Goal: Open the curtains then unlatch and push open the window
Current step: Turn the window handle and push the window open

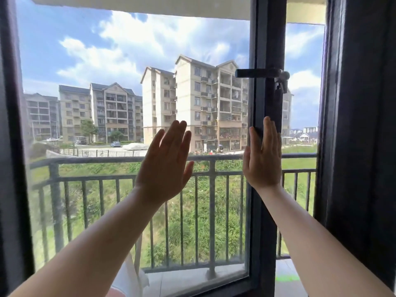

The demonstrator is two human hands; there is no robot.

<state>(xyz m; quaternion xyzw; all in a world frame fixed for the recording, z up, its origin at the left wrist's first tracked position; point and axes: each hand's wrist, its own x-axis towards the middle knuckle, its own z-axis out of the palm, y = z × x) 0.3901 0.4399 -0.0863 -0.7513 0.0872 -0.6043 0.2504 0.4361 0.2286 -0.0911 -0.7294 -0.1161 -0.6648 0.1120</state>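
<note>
Already swung ajar, the window sash (262,189) stands ahead, its handle (257,73) turned level. I press my left hand (165,166) flat on the glass (107,125) and my right hand (263,159) on the stile, gripping nothing; the rigid frame looks safer to push than the pane.

**Dark frame, bright view**

The dark charcoal metal window frame (267,189) runs down right of centre, its black lever handle (257,73) at upper right. The dark navy fabric curtain (364,125) fills the right edge. Behind the glass, the dark grey barred balcony railing (128,179) crosses green grass; beige apartment blocks (192,99) stand under a blue, white-clouded sky.
</note>
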